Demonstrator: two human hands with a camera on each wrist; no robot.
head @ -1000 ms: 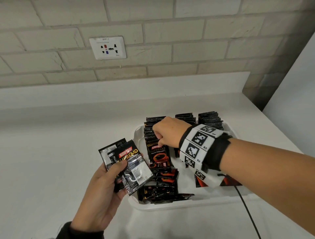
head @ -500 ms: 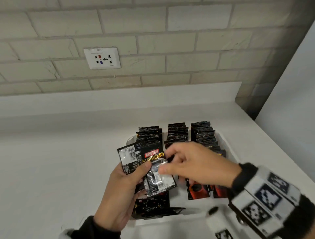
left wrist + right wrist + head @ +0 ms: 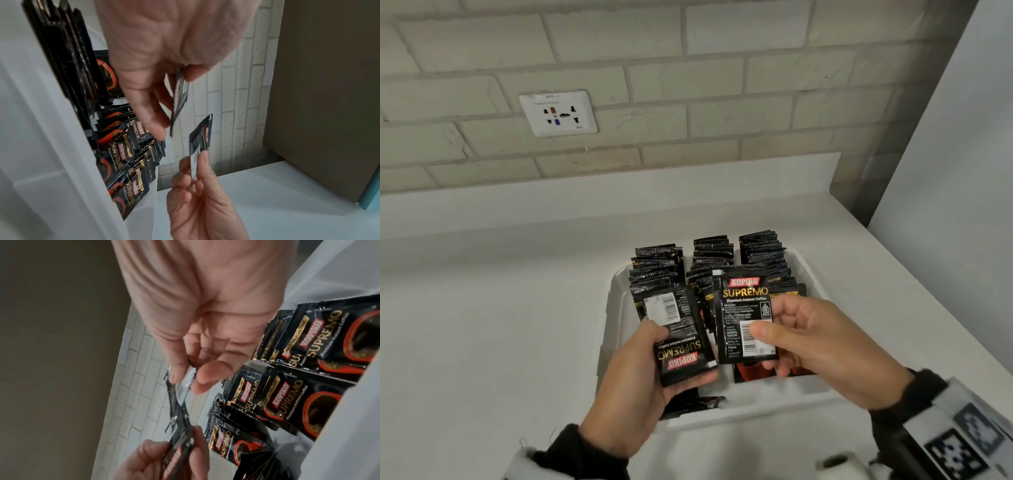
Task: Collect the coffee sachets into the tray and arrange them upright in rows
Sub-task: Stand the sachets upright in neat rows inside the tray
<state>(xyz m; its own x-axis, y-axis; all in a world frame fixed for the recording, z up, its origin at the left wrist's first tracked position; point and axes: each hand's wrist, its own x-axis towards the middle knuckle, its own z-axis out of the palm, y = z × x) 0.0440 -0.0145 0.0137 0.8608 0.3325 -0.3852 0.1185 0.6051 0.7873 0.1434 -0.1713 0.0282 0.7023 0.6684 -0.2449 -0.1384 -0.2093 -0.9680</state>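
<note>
The white tray on the surface holds rows of upright sachets, maybe three rows. Each hand's grip pinches one sachet above it: left hand, right hand.

tray floor mostly hidden, wristband perhaps blurred

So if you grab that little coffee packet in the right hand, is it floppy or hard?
Probably bendy but not limp: the sachet stands straight though the right hand pinches only its lower part. Likely light, since thumb and fingertip alone carry it. The glossy foil might be a bit slippery, and a lone one would probably tip; those in the tray lean together.
</note>
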